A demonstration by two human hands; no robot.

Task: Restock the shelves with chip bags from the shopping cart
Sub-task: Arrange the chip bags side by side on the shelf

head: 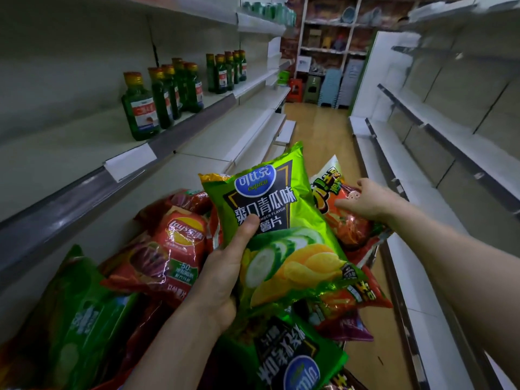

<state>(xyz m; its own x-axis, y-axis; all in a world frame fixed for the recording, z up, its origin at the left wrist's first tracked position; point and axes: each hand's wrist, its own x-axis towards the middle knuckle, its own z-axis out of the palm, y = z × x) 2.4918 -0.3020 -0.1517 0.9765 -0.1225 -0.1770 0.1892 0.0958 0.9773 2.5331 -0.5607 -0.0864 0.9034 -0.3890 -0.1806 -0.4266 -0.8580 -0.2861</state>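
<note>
I'm at the pick-up step here, chips coming out of the shopping cart [378, 243], nothing yet on a shelf as far as I can see. My left hand [222, 274] is closed around the green cucumber-flavour chip bag [281, 220], thumb pressed flat across its front near the middle, the other fingers tucked behind where I can't see them. The bag is lifted clear, tilted, its top corner pointing up the aisle.

My right hand [365, 202] is reaching onto the red-orange snack bag [346, 220] just beside the green one. Fingers are curled and partly spread over its upper edge, touching the foil, but I can't tell whether it's a true grip or only a resting contact.

Below both, the cart is heaped: a red Lay's bag [171, 249] to the left, another green chip bag [284, 358] at the bottom, more blurred packs around them.

The next move, as I judge it, is a swing to the left shelf [197, 144], the bare white one just below the row of green bottles [157, 102]. It calls for turning the bag upright, label facing the aisle, and setting it well back from the price-tag rail [84, 190] so it doesn't slide off. The foil is puffy and slick, so I'd keep that thumb pressure light.
</note>
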